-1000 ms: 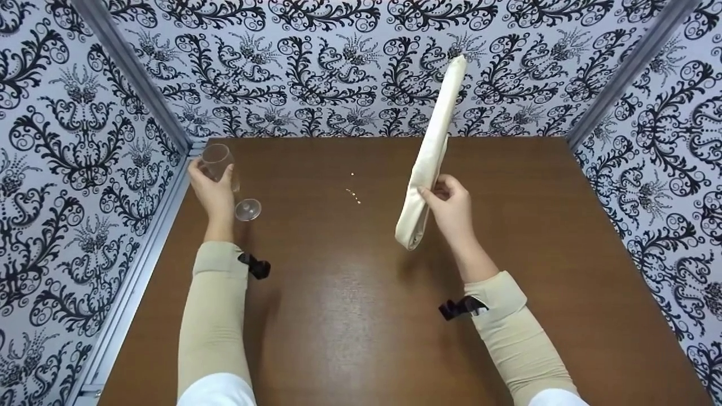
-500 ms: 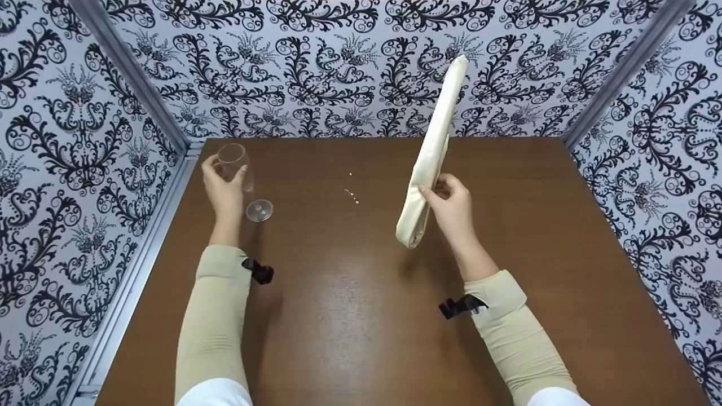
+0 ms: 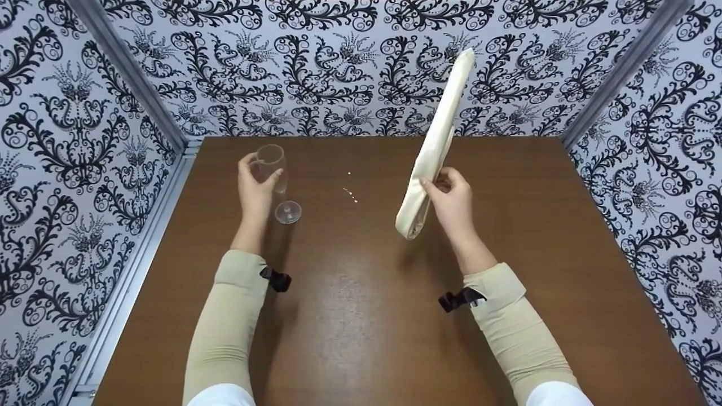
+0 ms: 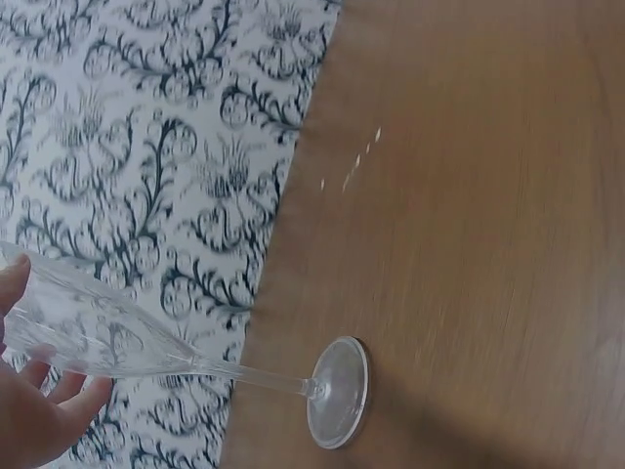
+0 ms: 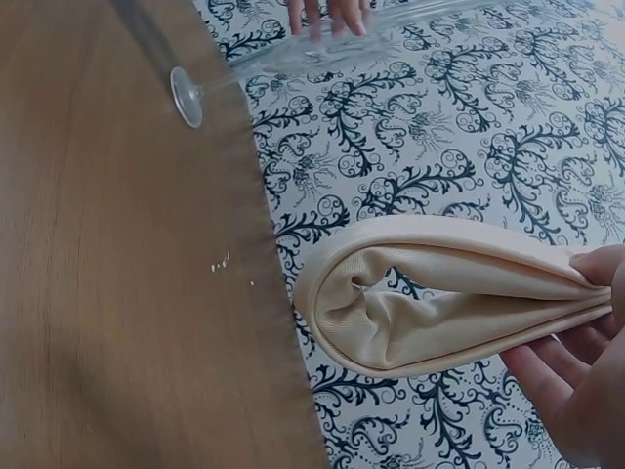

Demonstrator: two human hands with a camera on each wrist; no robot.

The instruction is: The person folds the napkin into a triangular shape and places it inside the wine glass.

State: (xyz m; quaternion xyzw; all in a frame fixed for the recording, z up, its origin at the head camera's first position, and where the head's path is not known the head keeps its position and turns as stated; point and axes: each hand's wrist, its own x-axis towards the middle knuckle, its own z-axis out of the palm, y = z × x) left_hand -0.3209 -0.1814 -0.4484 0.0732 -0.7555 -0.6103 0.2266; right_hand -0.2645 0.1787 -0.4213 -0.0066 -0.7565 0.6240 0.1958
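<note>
My left hand (image 3: 256, 189) curls round the bowl of a clear champagne flute (image 3: 280, 177), thumb on one side and fingers on the other. The flute's thin stem and round foot (image 4: 339, 393) show in the left wrist view; whether the foot touches the table I cannot tell. On the right, my right hand (image 3: 453, 194) pinches a long folded cream cloth (image 3: 434, 149) between thumb and fingers. That cloth slants upward above the table, its lower end bent into a rounded loop (image 5: 449, 362), as the right wrist view shows.
A few pale crumbs (image 3: 351, 194) lie on the brown wooden table (image 3: 350, 293) between the hands. Patterned walls (image 3: 338, 67) rise behind and at both sides, with a metal rail (image 3: 121, 316) along the left edge.
The left hand has carried the flute to the right, toward the middle of the table. The right hand and cloth have only shifted slightly.
</note>
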